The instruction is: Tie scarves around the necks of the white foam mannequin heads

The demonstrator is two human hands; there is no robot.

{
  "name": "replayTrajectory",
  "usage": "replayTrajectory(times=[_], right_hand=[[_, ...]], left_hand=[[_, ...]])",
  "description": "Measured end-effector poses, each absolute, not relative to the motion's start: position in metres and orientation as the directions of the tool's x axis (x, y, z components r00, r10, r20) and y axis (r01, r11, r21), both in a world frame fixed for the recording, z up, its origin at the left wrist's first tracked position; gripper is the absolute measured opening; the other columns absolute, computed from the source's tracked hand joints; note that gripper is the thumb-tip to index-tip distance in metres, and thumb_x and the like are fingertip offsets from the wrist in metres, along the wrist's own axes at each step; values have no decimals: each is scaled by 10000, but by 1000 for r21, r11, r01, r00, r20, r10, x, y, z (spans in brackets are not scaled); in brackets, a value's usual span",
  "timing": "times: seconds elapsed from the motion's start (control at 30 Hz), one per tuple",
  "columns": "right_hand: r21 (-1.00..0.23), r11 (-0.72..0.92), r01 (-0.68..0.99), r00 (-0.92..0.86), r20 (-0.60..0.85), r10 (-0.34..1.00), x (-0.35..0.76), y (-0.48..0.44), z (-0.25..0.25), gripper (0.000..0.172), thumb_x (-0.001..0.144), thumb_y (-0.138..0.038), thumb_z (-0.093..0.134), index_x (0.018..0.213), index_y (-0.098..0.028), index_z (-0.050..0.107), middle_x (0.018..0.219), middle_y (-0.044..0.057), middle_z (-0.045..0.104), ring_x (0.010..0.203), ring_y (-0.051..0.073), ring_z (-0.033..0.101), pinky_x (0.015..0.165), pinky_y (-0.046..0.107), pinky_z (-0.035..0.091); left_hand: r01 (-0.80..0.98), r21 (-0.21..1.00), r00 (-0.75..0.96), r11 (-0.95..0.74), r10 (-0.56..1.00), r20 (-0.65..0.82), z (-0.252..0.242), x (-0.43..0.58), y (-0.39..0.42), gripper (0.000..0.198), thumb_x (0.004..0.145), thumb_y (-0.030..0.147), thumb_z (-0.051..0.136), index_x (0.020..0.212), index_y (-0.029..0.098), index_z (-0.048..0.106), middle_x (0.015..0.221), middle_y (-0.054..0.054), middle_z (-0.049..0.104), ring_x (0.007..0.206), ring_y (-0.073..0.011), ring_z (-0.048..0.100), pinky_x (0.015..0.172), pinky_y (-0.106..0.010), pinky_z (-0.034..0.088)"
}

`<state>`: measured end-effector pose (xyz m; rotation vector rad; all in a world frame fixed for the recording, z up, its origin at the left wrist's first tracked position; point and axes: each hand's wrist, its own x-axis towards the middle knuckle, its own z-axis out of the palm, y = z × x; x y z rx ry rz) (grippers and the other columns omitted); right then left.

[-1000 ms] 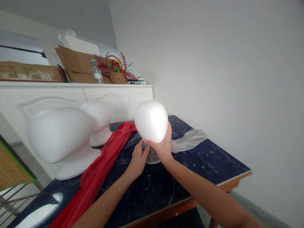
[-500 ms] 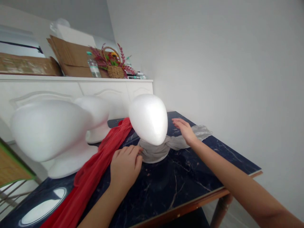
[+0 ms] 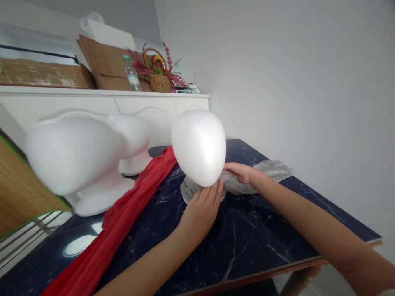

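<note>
A white foam mannequin head (image 3: 199,144) stands on the dark marble table (image 3: 240,246), with a grey scarf (image 3: 271,169) wound round its neck and trailing off to the right. My left hand (image 3: 202,205) lies against the underside of the head, fingers stretched up along it. My right hand (image 3: 239,172) is closed on the grey scarf just right of the neck.
Two more white foam heads (image 3: 74,152) stand at the left, with a red scarf (image 3: 129,213) running diagonally across the table. Behind is a white cabinet (image 3: 92,102) carrying cardboard, a water bottle (image 3: 132,76) and a flower basket (image 3: 159,78). A white wall is at the right.
My left hand rose from the scarf at the base to the underside of the head. My right hand came back in from the scarf's tail and closed on it beside the neck.
</note>
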<state>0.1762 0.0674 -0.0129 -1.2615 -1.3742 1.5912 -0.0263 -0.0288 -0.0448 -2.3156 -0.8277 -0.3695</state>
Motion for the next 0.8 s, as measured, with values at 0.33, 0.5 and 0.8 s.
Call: replayTrajectory(times=[0.33, 0.5, 0.8], right_hand=[[-993, -122, 1, -137, -121, 983, 167, 67, -20, 147, 732, -9, 601, 656, -135, 615, 568, 16, 629, 538, 127, 572, 576, 229, 490], [-999, -40, 30, -54, -42, 998, 154, 77, -23, 115, 764, -48, 605, 701, -143, 588, 570, 34, 622, 617, 185, 633, 637, 317, 554], [-891, 264, 370, 97, 320, 942, 151, 113, -22, 211, 791, -72, 535, 919, -145, 687, 1106, 118, 702, 1201, 288, 541, 1064, 414, 411]], left_hand=[[720, -249, 693, -648, 650, 310, -30, -26, -27, 264, 901, 47, 451, 1073, 104, 643, 1003, -122, 664, 981, -286, 624, 876, -421, 554], [666, -157, 734, -730, 604, 310, -27, -35, -25, 206, 901, 35, 444, 924, 136, 622, 960, -97, 623, 954, -253, 586, 885, -409, 530], [462, 41, 860, -886, 459, 223, -9, -63, -26, 177, 961, 155, 421, 953, 172, 596, 974, -61, 600, 947, -205, 539, 860, -337, 461]])
